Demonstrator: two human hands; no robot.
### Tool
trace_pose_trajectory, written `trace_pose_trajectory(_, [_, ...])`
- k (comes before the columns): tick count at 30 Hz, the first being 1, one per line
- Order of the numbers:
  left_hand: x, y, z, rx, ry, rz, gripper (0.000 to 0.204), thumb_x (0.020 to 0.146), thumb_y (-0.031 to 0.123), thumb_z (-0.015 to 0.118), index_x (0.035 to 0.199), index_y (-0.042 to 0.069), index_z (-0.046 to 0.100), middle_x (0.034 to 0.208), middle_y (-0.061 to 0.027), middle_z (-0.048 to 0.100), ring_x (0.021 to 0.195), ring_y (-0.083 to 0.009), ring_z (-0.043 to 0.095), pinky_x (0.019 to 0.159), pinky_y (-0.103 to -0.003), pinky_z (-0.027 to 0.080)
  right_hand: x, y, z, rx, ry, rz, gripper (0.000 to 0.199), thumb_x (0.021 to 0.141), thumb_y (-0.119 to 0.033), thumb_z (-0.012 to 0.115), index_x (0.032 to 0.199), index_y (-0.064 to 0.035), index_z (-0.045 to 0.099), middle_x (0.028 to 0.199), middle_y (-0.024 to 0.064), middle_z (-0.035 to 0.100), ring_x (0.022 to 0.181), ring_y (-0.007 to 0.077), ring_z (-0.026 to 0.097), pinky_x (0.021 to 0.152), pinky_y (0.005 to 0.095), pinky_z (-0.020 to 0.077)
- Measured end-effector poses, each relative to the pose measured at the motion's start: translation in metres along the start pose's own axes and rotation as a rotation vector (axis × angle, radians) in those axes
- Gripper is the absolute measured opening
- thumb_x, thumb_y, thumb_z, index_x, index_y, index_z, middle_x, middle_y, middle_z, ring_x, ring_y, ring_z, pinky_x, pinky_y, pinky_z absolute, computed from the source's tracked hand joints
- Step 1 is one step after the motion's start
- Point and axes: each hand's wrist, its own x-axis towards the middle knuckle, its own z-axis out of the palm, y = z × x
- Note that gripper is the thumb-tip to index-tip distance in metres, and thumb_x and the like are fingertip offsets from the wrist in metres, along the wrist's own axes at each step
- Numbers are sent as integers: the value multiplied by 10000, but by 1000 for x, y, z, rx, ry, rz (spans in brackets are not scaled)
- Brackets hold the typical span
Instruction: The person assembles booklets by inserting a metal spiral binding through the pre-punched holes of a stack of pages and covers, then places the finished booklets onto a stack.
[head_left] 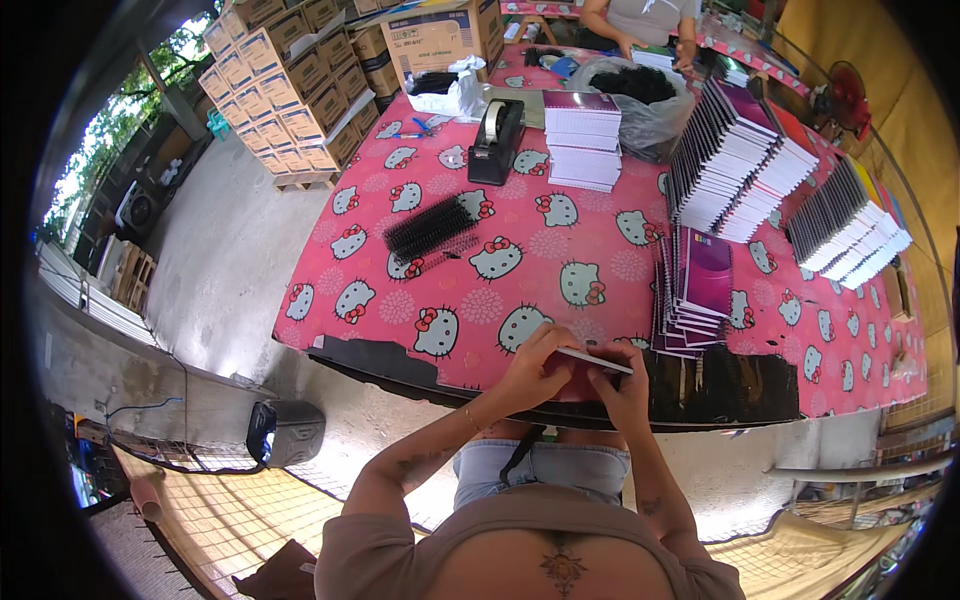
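Observation:
At the front edge of the table, my left hand (538,368) and my right hand (624,384) grip a notebook (592,358) from both sides. It is tilted so that its pale page edge faces up, with a dark reddish cover below; my fingers hide much of it. Just right of my hands lies a fanned pile of purple spiral notebooks (700,275). Beyond my left hand, a bundle of black plastic binding coils (428,232) rests on the pink patterned tablecloth (560,240).
A black tape dispenser (494,150) and a notebook stack (583,145) stand farther back. Near them, a plastic bag (665,125) holds black coils. Tall spiral notebook stacks (735,165) fill the right side. Cartons (285,95) stand at the left. Another person (645,25) handles notebooks across the table.

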Motion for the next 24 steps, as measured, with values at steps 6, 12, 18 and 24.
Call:
trace_pose_trajectory(6, [50,-51,-77,442,372,-19,273,831,108,673,1090,33,637,1044,-164,628,1028,-376,581,941,-439,452,1,7,-10,13,2,97,230,856,-6,733,1075,-25,664,937,1,646,860,77,559,786,233,446])
trace_pose_trajectory(12, [52,-98,-131,970,143,47,199,855,119,658,1034,34,650,953,-144,630,945,-365,592,813,-476,482,8,-4,-9,2,-61,82,266,864,-12,727,1121,-12,661,964,22,661,909,100,600,838,242,467])
trace_pose_trajectory(18, [29,-18,-70,484,120,-7,181,950,74,593,1107,4,649,913,-151,604,764,-292,616,663,-377,490,8,10,-10,69,-36,74,279,879,-21,713,1153,-13,659,1005,39,672,947,111,606,870,249,464])
trace_pose_trajectory(24, [-4,26,-46,246,77,-69,223,937,87,643,1145,13,676,875,-120,634,721,-211,627,599,-355,502,6,13,-10,103,-81,93,268,888,-19,705,1156,-22,682,1008,36,681,919,90,590,828,234,456])
